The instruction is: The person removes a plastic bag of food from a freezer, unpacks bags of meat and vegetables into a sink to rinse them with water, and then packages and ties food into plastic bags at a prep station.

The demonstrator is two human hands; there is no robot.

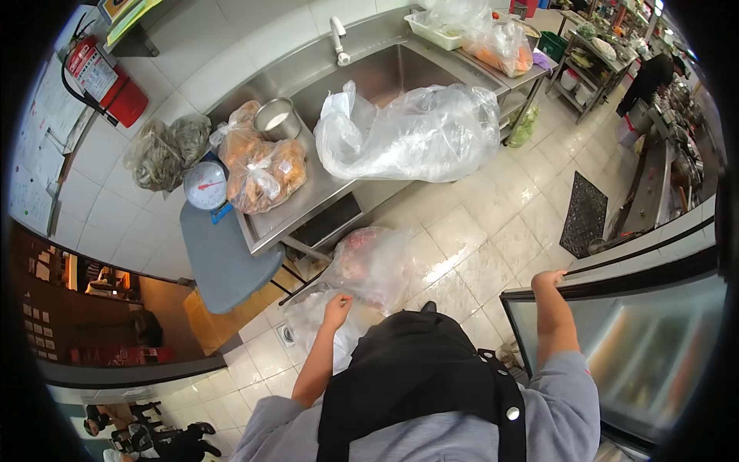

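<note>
My right hand (547, 280) is closed at the top edge of a framed glass door (616, 331), fogged and standing at my right side. My left hand (337, 311) hangs with curled fingers above clear plastic bags on the floor; whether anything is inside the fingers is hidden. The nearer bag (312, 312) looks whitish, and a second bag (369, 258) behind it shows pinkish contents. A large clear plastic bag (416, 135) lies across the front of the steel sink (296, 91), away from both hands.
Tied bags of orange-brown food (265, 181), a metal pot (277, 119) and a dial scale (205, 185) stand left of the sink. Below is a grey stool (227, 258). A black mat (585, 215) lies on the tiles. Another person (647, 81) works at the far right.
</note>
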